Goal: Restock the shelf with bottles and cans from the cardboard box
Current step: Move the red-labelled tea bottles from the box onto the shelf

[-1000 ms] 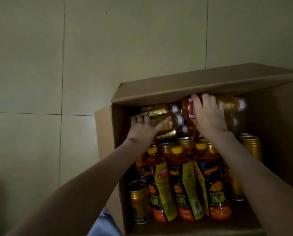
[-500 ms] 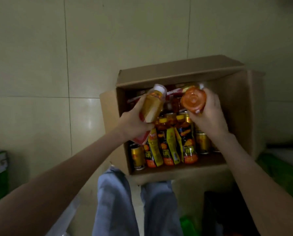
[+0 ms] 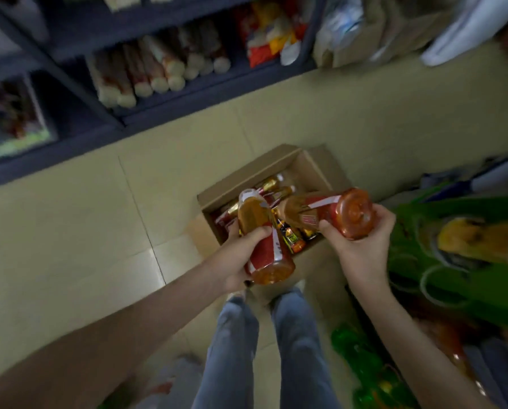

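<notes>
Pale floor tiles fill the frame, with a dark shelf (image 3: 217, 97) at upper left; the cardboard box (image 3: 276, 162) sits at centre, more drinks still inside; I have stood up from it; my left hand (image 3: 241, 258) curls round an amber bottle (image 3: 255, 219), my right hand (image 3: 362, 246) round a second bottle (image 3: 354, 214); both are now lifted clear, ready for shelving.
</notes>
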